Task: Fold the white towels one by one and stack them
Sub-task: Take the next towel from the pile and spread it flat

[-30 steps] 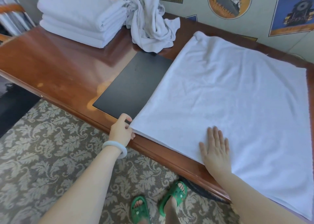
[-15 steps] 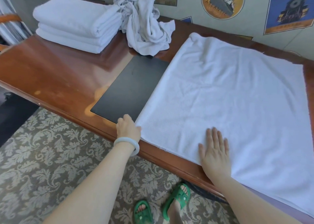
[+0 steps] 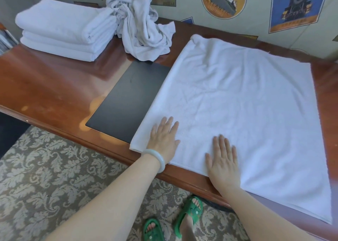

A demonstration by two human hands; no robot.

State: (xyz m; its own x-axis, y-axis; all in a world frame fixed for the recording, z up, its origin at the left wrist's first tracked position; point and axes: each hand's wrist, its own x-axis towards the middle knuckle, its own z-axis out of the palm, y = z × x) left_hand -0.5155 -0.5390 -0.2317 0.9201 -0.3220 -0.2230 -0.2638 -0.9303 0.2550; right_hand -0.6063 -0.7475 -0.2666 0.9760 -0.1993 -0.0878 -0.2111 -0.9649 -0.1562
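Note:
A large white towel [image 3: 243, 105] lies spread flat over the right half of the wooden table [image 3: 47, 87]. My left hand [image 3: 164, 136], with a pale bangle on the wrist, rests palm down on the towel's near left corner, fingers apart. My right hand [image 3: 223, 160] presses flat on the towel's near edge a little to the right. A stack of folded white towels [image 3: 64, 30] sits at the far left. Beside it lies a crumpled heap of white towels [image 3: 140, 25].
A black mat [image 3: 126, 101] is set into the table left of the spread towel, partly under it. The wall with posters [image 3: 223, 1] runs right behind the table. Patterned carpet [image 3: 45, 176] and my green sandals are below the table's near edge.
My left hand has let go of the towel's near left corner and moved right onto the towel, now lying flat. The right hand has stayed pressed on the near edge.

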